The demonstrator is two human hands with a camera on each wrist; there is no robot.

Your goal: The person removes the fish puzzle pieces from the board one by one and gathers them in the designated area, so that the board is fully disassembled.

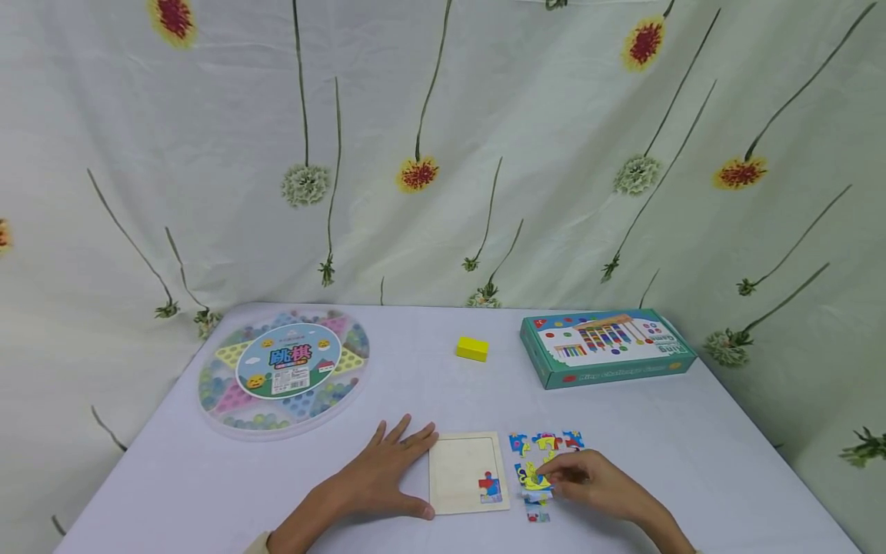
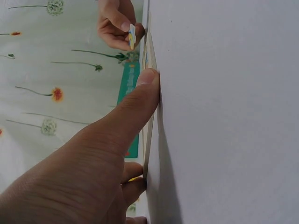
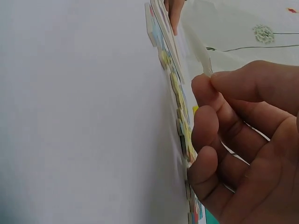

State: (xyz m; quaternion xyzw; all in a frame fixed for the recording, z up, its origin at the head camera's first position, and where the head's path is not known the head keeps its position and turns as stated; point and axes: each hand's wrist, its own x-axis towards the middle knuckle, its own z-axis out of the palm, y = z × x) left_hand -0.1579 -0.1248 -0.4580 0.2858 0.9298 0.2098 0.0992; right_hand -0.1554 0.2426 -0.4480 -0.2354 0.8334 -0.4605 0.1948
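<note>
A square wooden puzzle tray (image 1: pixel 453 471) lies on the table in the head view, with one red and blue puzzle piece (image 1: pixel 490 489) in its lower right corner. My left hand (image 1: pixel 374 478) is spread along the tray's left side, fingertips at the upper left edge and thumb (image 2: pixel 147 86) at the near corner. Just right of the tray, my right hand (image 1: pixel 601 483) pinches a thin puzzle piece (image 2: pixel 132 37) between thumb and forefinger, raised over the loose pieces. Those loose puzzle pieces (image 1: pixel 547 440), blue, yellow and red, lie in a patch partly hidden by the right hand.
At the back left lies a round Chinese checkers set (image 1: pixel 289 362) with coloured marbles. A small yellow block (image 1: pixel 472 348) sits at the back middle. A green game box (image 1: pixel 609 348) stands at the back right, before a flowered curtain (image 1: pixel 388 231).
</note>
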